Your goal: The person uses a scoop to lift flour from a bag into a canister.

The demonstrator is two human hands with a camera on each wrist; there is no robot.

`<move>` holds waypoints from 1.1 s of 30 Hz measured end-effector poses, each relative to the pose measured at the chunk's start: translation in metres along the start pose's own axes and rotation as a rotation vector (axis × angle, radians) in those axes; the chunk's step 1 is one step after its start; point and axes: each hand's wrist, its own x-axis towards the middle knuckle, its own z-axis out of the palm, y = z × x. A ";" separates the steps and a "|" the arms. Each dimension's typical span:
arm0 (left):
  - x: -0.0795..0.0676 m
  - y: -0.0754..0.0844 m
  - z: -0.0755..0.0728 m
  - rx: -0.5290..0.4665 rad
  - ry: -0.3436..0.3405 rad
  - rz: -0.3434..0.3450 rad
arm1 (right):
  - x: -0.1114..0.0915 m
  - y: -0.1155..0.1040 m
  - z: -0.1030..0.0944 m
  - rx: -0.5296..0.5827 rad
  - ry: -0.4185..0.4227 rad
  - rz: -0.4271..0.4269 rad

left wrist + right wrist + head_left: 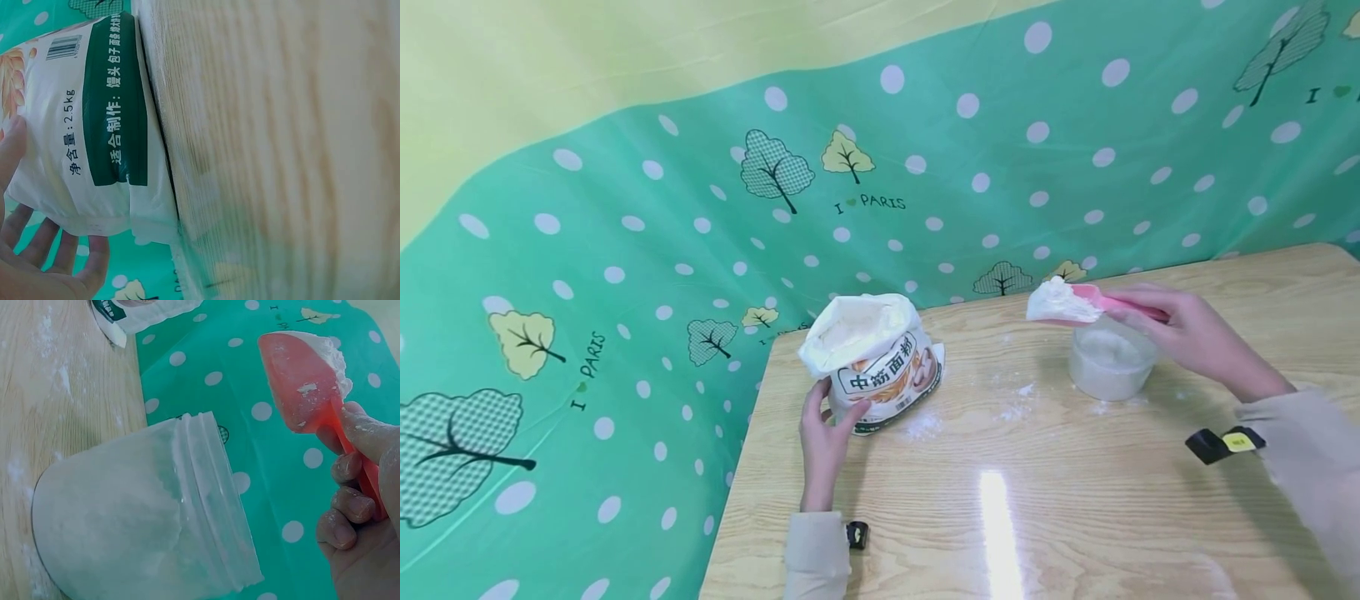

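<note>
An opened white flour bag (880, 392) with Chinese print stands on the left of the table, its mouth turned up and flour showing inside. My left hand (827, 437) holds its near left side, thumb on the printed front and fingers round the edge. On the right, my right hand (1183, 329) grips the handle of a pink scoop (303, 384). White flour (1060, 302) is heaped in the scoop, which is held above and left of a clear plastic jar (1108, 371). Through the cloudy wall of the jar (125, 519), pale flour shows inside.
Spilled flour (1018, 400) dusts the wooden table (925, 517) between bag and jar. Behind the table and along its left side hangs a green dotted cloth (700, 250) printed with trees. A light strip reflects off the near tabletop.
</note>
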 end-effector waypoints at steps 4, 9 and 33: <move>0.000 0.000 0.000 0.003 -0.001 0.005 | -0.004 0.004 -0.004 0.004 0.007 -0.001; 0.000 0.001 -0.001 0.004 0.000 0.006 | -0.008 0.008 -0.010 -0.002 0.018 0.007; 0.000 0.002 0.000 0.005 -0.002 -0.022 | -0.035 0.035 -0.028 -0.043 0.057 0.032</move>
